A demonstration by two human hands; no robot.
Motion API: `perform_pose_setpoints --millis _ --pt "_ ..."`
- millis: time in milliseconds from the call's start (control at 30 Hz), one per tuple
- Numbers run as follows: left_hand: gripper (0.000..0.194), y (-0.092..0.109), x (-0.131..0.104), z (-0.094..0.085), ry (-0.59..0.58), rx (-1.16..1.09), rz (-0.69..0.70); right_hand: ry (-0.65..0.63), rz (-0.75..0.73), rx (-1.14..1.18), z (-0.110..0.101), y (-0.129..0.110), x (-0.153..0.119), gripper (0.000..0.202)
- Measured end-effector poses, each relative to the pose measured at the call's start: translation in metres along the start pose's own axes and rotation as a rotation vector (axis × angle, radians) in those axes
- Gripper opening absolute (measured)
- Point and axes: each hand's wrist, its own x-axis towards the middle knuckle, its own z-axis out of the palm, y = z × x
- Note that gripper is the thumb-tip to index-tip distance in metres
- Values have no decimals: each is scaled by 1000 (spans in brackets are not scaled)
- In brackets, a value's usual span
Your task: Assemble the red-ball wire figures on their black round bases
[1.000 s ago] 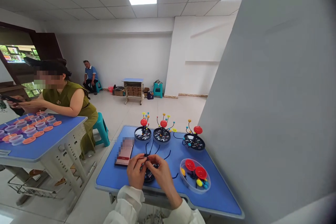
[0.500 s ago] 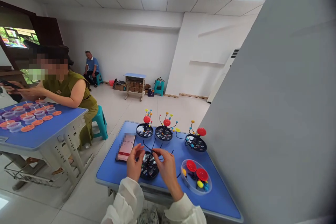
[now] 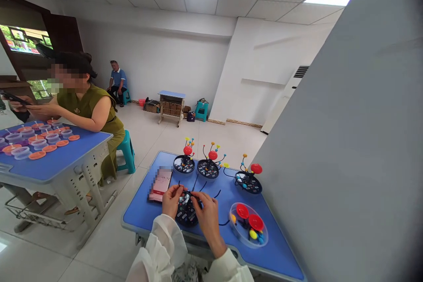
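Observation:
A planet model's round black base [image 3: 187, 219], printed with small pictures, sits on the blue table in front of me. Thin curved black rods [image 3: 195, 182] fan out from its centre post. My left hand [image 3: 172, 202] pinches one black rod at the left of the post. Close beside it, my right hand [image 3: 207, 217] pinches at the rods' inner ends; its fingers partly hide what they grip. To the right stands a clear plastic tub [image 3: 248, 244] holding red half-balls [image 3: 255, 222], a yellow ball [image 3: 253, 234] and small blue balls.
Assembled planet models [image 3: 184, 164] with red balls stand along the table's far edge. A phone [image 3: 161, 185] lies left of my hands. A grey partition [image 3: 330, 141] borders the right side. At the left table [image 3: 82, 150], covered with tubs and orange lids, a person holds a phone.
Both hands have come slightly closer together over the base, and the rods have shifted angle. My view has turned a little to the left.

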Motion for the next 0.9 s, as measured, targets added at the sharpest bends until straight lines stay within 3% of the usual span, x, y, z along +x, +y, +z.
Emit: perform_pose_setpoints --millis 433,633,767,900 --pt "30 -22 2 -18 3 132 -87 57 -81 -126 12 9 -11 20" --pt "20 -24 10 -23 -16 196 -108 125 -107 -200 6 0 -25 20" --pt "34 -19 5 -35 -13 227 -90 228 -213 -230 -29 2 -46 25" --pt "61 -13 -16 -54 19 250 -52 240 -81 -382 -99 31 -53 17"
